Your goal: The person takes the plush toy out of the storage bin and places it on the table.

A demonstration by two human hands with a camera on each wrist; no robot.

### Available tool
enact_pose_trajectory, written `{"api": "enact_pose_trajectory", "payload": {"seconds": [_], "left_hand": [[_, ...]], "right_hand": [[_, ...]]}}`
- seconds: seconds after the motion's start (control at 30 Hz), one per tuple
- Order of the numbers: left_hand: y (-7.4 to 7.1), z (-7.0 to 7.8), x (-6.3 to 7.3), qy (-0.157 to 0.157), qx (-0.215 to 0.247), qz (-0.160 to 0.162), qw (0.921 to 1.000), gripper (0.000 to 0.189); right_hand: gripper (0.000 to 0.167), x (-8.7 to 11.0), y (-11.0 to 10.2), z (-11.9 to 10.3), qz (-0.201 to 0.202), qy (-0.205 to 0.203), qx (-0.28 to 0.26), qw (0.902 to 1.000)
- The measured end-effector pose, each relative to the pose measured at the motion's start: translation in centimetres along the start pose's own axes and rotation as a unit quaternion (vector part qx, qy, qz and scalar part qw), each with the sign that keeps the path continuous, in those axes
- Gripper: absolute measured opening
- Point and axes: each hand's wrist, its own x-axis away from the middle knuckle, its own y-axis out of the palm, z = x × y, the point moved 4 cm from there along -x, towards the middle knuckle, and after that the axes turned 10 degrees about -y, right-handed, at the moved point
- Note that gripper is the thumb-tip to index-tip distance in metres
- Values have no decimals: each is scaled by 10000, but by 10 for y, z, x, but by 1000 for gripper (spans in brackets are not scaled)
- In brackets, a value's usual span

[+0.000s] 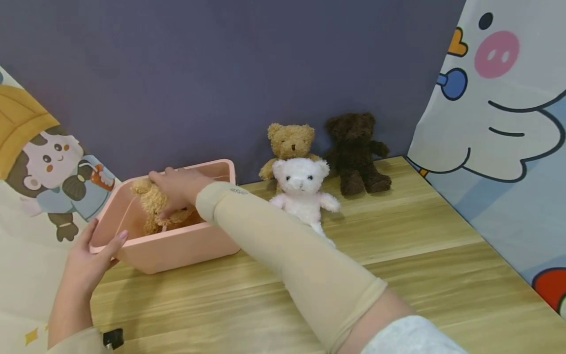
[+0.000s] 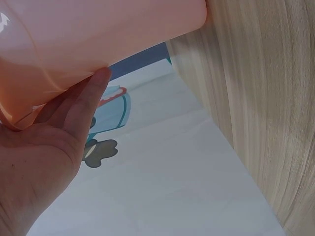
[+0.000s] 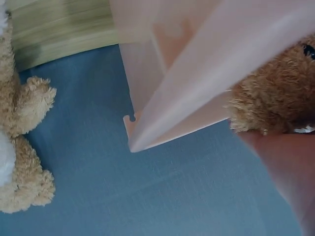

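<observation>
A pink plastic bin (image 1: 185, 248) stands at the left of the wooden table, against the dark back panel. My left hand (image 1: 90, 258) grips its left end, thumb over the rim and fingers around the outside; in the left wrist view the hand (image 2: 54, 142) lies along the bin wall (image 2: 123, 29). Reaching inside, my right hand (image 1: 179, 189) holds a light brown teddy bear (image 1: 152, 204), whose head and body show above the bin's floor. The right wrist view has the bear's brown fur (image 3: 275, 93) against the hand (image 3: 280, 162).
Right of the bin, a white teddy bear (image 1: 302, 182) sits before a tan teddy bear (image 1: 292, 140). A dark brown teddy bear (image 1: 355, 152) leans on the back panel. My right forearm crosses the table (image 1: 398, 246). A small black object (image 1: 113, 339) is by my left wrist.
</observation>
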Motion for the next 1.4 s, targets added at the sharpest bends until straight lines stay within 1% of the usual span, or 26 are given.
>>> {"api": "enact_pose_trajectory", "payload": {"seconds": [0.13,0.23,0.37,0.57,0.7,0.87,1.07,1.23,1.3,1.4], "left_hand": [[1,-1,-1,-10,61,-27,10000,103],[1,-1,-1,22,27,-5,10000,103],[2,-2,-1,44,12,31,10000,102],[2,-1,-1,36,0,65,10000,102],[2,-2,-1,17,-39,92,9999,102],[0,-4,-3,62,-80,84,9999,101],[-2,-1,-3,116,-78,104,9998,101],[-3,-1,-3,158,-57,42,9999,101],[-3,-2,-4,153,-65,0,9999,101],[-2,-3,-4,99,-153,-26,9998,101]], "right_hand": [[105,-2,5,-1,-169,-181,-210,9995],[104,-3,7,-1,-224,-248,-176,9993],[103,-2,8,-1,-181,-417,3,9990],[102,-1,8,-2,-162,-489,-27,9987],[100,0,8,-4,-169,-460,-25,9988],[96,-1,5,-5,-236,-295,-186,9991],[90,-1,-3,-9,-124,-151,-34,9998],[86,2,-8,-15,-175,43,-159,9997],[85,6,-11,-18,-134,67,-183,9997],[85,12,-19,-21,86,70,-196,9997]]}}
